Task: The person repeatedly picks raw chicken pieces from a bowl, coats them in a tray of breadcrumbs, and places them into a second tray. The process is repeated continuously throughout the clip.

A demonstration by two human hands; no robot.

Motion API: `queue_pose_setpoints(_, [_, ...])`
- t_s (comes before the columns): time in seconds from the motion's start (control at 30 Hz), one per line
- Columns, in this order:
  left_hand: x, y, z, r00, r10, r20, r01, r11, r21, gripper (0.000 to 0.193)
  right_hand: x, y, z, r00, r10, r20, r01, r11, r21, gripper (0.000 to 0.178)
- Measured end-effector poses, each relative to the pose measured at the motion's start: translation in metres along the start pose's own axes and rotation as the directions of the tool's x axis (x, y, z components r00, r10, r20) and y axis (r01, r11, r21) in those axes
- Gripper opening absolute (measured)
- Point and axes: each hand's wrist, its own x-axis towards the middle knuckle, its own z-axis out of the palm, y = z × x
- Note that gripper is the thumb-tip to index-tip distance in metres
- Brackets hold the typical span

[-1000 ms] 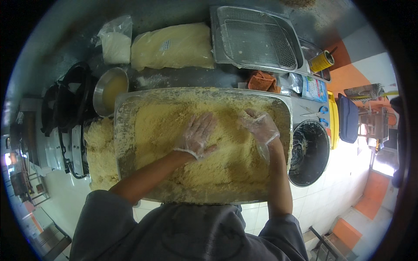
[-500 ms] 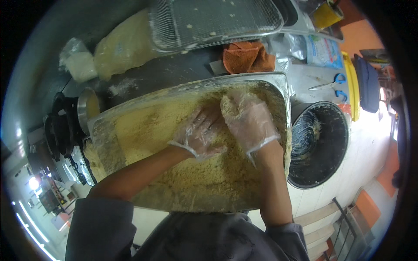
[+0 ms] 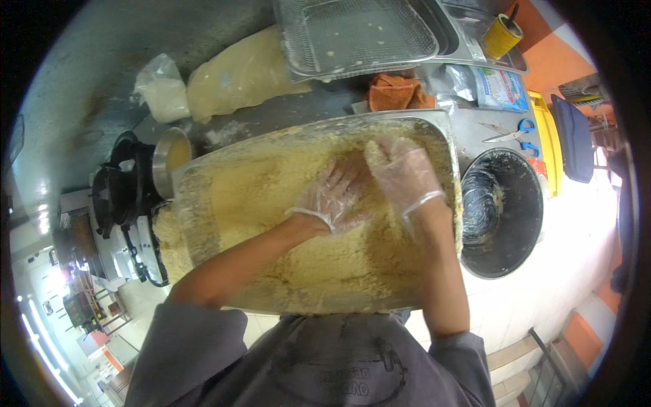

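Observation:
A large metal pan [image 3: 456, 197] lies in front of me, spread with pale yellow crumbs [image 3: 251, 197]. Both my hands wear clear plastic gloves. My left hand [image 3: 333, 193] rests on the crumbs near the middle, palm down with its fingers spread, and holds nothing. Close to its right, over the pan's far right part, my right hand [image 3: 409, 175] is curled around a crumb-coated lump [image 3: 376, 153]. What the lump is under its coating cannot be made out, and the fingertips are partly hidden.
A dark, smeared bucket [image 3: 502, 214] stands right of the pan. Beyond it lie blue-handled scissors [image 3: 514, 133], an orange cloth [image 3: 397, 93] and a wire basket [image 3: 359, 41]. Plastic bags [image 3: 237, 74] lie at the far left, with a metal bowl [image 3: 163, 166] beside the pan.
The whole view has shifted, so the pan and hands appear farther right. Both hands keep nearly the same place over the crumbs, the left still spread and the right still curled.

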Motion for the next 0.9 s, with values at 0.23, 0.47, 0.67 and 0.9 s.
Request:
queue_pose_setpoints(0.23, [-0.07, -0.062, -0.008, 0.992, -0.129, 0.013, 0.129, 0.991, 0.024, 0.087, -0.005, 0.005, -0.005, 0.989, -0.137, -0.05, 0.13, 0.984, -0.122, 0.03])
queue_pose_setpoints(0.47, [-0.076, -0.069, 0.022, 0.991, -0.134, 0.017, 0.135, 0.989, -0.065, 0.097, 0.004, 0.012, 0.002, 1.0, -0.016, 0.005, 0.017, 0.993, -0.113, 0.028])
queue_pose_setpoints(0.67, [-0.056, -0.047, -0.003, 0.988, -0.087, -0.125, 0.071, 0.989, -0.126, 0.094, 0.002, 0.01, 0.005, 0.98, -0.194, -0.033, 0.18, 0.953, -0.244, 0.027])
queue_pose_setpoints(0.9, [-0.028, -0.011, 0.021, 0.994, 0.073, 0.08, -0.065, 0.994, -0.09, 0.094, -0.001, 0.018, 0.008, 0.978, -0.205, -0.024, 0.196, 0.96, -0.202, 0.025])
